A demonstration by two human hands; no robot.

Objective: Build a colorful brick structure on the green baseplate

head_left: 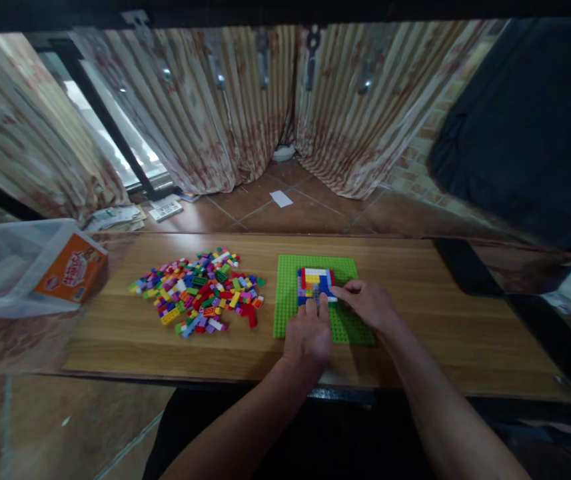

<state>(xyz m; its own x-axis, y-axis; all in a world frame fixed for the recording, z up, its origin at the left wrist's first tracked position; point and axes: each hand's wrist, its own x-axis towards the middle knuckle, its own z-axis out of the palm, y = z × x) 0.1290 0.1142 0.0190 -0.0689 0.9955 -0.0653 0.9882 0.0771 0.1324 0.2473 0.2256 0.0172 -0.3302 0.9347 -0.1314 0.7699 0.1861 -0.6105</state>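
Note:
A green studded baseplate (290, 273) lies on the table before me. On it stands a small, roughly square build of toy building bricks (315, 273), with white, red, yellow, blue and purple pieces. My left hand (308, 331) is at its front edge, fingers bent together against the bricks. From the right, my right hand (366, 301) pinches at the build's right edge, beside a blue brick (324, 287). My fingers partly cover the front and right sides, so I cannot tell whether a separate brick is between them.
A heap of loose, many-coloured bricks (200, 290) spreads over the left of the wooden table (430, 333). A clear plastic tub (20, 267) with an orange label stands at the far left. Black flat panels (470, 270) lie at the right end. Striped curtains (245, 107) hang beyond.

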